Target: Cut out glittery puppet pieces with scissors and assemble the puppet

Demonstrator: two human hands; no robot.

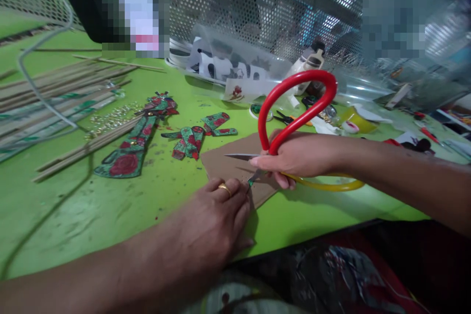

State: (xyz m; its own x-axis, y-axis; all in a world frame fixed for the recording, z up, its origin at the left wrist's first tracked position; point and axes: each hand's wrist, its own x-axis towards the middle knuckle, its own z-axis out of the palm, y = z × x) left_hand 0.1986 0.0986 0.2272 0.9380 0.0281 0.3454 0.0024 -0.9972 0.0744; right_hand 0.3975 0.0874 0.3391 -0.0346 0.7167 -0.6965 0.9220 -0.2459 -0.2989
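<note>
Small piece: tiny green bit (250, 183) pinched at the left fingertips, right at the blade tips, over the cardboard; prob. a paper offcut, too small & blurred to be sure.
Scissors: big pair (294, 122), red loop up top, yellow loop below; blades parted, upper blade pointing left, tips meeting the green bit. Held low & near flat so the cut happens just above the worktop.
R hand: right hand (290, 157) clamped on the scissors, fingers thru the yellow loop, thumb side against the red one; forearm comes in from the right edge.
L hand: left hand (217, 221) palm down w/ ring on a finger, fingertips closed on the green bit; heel seems to rest on the cardboard edge, steadying the piece close to the blades.
Cardboard: brown sheet (228, 162) lying flat under both hands, acts as a backing over the green surface.
Cut-outs: red-green painted pieces (191, 140) just beyond the cardboard; longer figure shape (136, 149) to the left, apart from the hands.
Sticks: bundle of thin wooden sticks (66, 93) further left, laid parallel.
Worktop: green worktop (110, 206), scuffed, carries all of it.
Back: clear plastic sheet w/ printed shapes (235, 66), white glue bottle (309, 61), perforated metal screen (221, 0) behind.
</note>
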